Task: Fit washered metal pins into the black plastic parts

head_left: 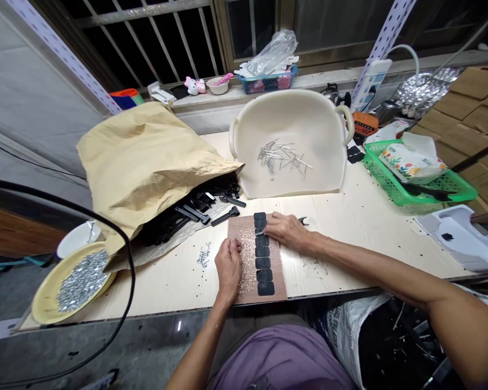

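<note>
A brown board (246, 292) lies at the table's front edge, with a column of rounded black pads (264, 275) along its right part. Pale specks are scattered over its left part. My left hand (229, 266) rests at the board's left side, its fingers curled together; what they hold, if anything, is hidden. My right hand (288, 230) reaches in from the right, fingertips pinched over the upper pads. Something thin and light shows at those fingertips, too small to name. Small shiny metal pieces (204, 255) lie loose to the left of my left hand.
A paper sack (146, 162) spills black plastic parts (191, 211) at left. Below it stands a yellow bowl (44, 303) of metal pieces. A white basin (248, 179) with metal pins is behind the board. A green basket (415, 200) stands right; a woven bag (345, 330) hangs below.
</note>
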A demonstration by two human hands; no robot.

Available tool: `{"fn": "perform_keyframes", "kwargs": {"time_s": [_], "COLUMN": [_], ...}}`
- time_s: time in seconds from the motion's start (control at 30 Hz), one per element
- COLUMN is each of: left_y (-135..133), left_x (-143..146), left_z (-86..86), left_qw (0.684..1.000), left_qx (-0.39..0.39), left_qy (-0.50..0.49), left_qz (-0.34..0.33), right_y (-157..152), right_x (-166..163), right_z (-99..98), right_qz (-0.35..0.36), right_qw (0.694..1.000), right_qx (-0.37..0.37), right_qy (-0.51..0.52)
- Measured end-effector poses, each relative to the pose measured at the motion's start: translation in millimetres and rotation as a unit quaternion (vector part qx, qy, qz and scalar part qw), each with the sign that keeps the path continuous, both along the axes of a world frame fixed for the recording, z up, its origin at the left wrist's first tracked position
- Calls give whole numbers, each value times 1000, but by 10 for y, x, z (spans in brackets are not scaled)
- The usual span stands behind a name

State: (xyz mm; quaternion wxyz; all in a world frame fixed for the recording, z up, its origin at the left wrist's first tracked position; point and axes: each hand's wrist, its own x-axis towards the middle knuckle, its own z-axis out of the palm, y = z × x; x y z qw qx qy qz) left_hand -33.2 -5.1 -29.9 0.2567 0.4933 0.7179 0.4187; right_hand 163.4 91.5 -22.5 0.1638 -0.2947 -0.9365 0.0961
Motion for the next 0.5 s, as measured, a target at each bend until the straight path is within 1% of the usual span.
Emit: {"fn": "perform_keyframes", "kwargs": {"time_s": [0.07,0.1,0.17,0.23,0.3,0.37,0.43,0.5], "left_y": [2,2,-3,-15,-37,-70,-107,-136], "left_x": [0,0,-1,-3,-4,3,21,51], "left_z": [2,3,6,16,39,78,132,190], "left_qw": [1000,1000,1000,998,991,976,954,933], "left_qx": [3,5,5,3,-2,-13,-26,-35], "left_qy": [10,12,-3,-48,-118,-202,-283,-342], "left_qz": [-3,-7,-21,-41,-59,-74,-91,-108], "right_y": [-194,-278,-401,-475,-555,-710,-980,-1358], "right_x": [37,73,195,399,700,1096,1549,1991], "right_z": [27,58,158,298,445,556,600,568], "right_qz": [45,52,28,-26,-78,-117,-151,-189], "right_qw": [999,999,1000,999,996,990,979,967], "right_qx": [5,5,-4,-20,-42,-73,-112,-145], "right_qy": [-8,-7,5,18,6,-32,-74,-95]}}
